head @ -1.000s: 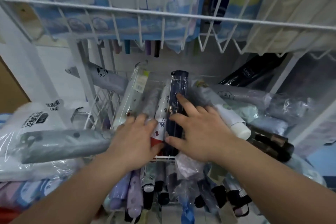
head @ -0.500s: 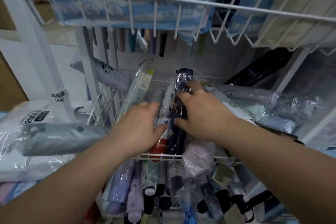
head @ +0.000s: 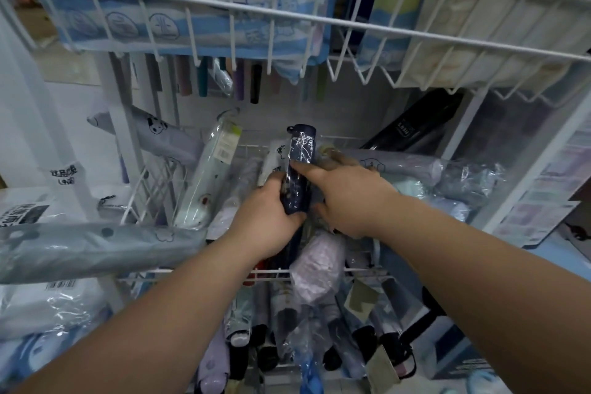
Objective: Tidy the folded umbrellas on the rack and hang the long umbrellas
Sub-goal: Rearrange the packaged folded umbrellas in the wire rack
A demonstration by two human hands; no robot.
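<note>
From the head view: gripping a navy umbrella [head: 300, 163] with the left hand [head: 265, 217], fingers and thumb curled round its lower half. Touching its upper half with the straight index finger of the right hand [head: 348, 198], held open, thumb just beside the lower end (remaining fingers blurred, reaching past toward the right). Stands slightly tilted, top end up and away, wrapped in clear film, in the middle of the wire basket [head: 275, 271], between front and back rims.

Just left of it in the same basket, leaning toward the back rim: a pale umbrella [head: 211, 176] in clear film, label near its top. Lying across the basket's right half: a lilac umbrella [head: 399, 166], more film-wrapped ones beyond it toward the right edge. Propped in the back right corner: a black umbrella [head: 415, 125]. Draped over the front rim, just below the right hand: a pink umbrella [head: 316, 265]. Poking out crosswise past the left edge: a grey umbrella [head: 96, 246] with a small print.

Above, close to the camera: a top basket [head: 287, 17] of blue-and-white striped goods, with a row of coloured handles [head: 202, 80] hanging below its back edge. Under the front rim: folded umbrellas [head: 217, 361] packed side by side, ends toward the camera.
</note>
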